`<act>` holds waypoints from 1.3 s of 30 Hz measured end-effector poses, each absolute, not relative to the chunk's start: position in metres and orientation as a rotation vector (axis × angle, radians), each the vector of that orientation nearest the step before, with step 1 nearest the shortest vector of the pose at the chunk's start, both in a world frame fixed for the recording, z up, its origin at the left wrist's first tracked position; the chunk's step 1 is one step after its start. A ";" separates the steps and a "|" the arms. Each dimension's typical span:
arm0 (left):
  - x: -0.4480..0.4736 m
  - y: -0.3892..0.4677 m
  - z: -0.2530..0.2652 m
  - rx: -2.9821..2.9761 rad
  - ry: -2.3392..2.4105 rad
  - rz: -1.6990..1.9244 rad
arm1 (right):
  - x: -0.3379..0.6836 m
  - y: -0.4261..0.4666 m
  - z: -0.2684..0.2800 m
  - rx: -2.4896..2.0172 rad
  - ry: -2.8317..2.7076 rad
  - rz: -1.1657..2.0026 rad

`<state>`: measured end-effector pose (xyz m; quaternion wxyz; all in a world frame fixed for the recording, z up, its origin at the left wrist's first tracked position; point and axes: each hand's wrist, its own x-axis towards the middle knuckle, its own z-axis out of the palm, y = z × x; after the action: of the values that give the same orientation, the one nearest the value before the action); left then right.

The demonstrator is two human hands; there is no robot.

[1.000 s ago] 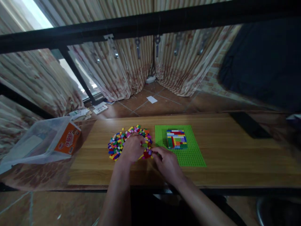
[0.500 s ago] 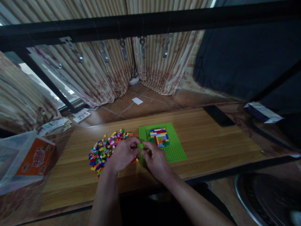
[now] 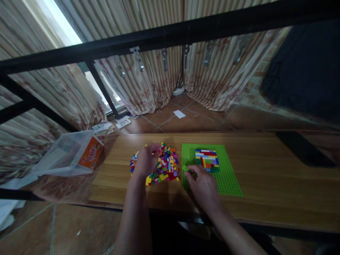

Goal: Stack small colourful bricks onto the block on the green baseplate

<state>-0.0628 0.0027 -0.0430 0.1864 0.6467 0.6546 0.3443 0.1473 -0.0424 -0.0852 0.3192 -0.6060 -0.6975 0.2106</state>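
Head view: left hand (image 3: 145,161) rested palm-down on the loose pile of small multicoloured plastic bricks (image 3: 166,166) on the wooden desk (image 3: 265,170); whether its grip held anything could not be told. Right hand (image 3: 203,184) pinched a small green brick (image 3: 185,169) between its fingertips at the near-left edge of the flat green studded baseplate (image 3: 228,177), which carried a multicoloured brick block (image 3: 207,160). A clear plastic bag with an orange label (image 3: 71,154) lay well apart, left.

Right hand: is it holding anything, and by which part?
The right hand pinches a small green brick at its fingertips, over the green baseplate; the exact grip point is too small to tell.
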 end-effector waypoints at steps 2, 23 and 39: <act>-0.071 0.004 -0.043 1.825 1.989 0.887 | 0.145 -0.043 -0.085 -1.640 -1.863 0.511; -0.021 0.024 -0.056 2.089 2.230 0.483 | 0.133 -0.045 -0.086 -1.432 -2.005 0.621; -0.008 0.032 -0.056 2.173 2.152 0.334 | 0.142 -0.044 -0.071 -1.404 -1.934 0.730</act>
<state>-0.0078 0.0320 -0.0559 0.0326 0.7060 0.6991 0.1085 0.1420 -0.0443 -0.0708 0.3156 -0.5331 -0.7344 0.2771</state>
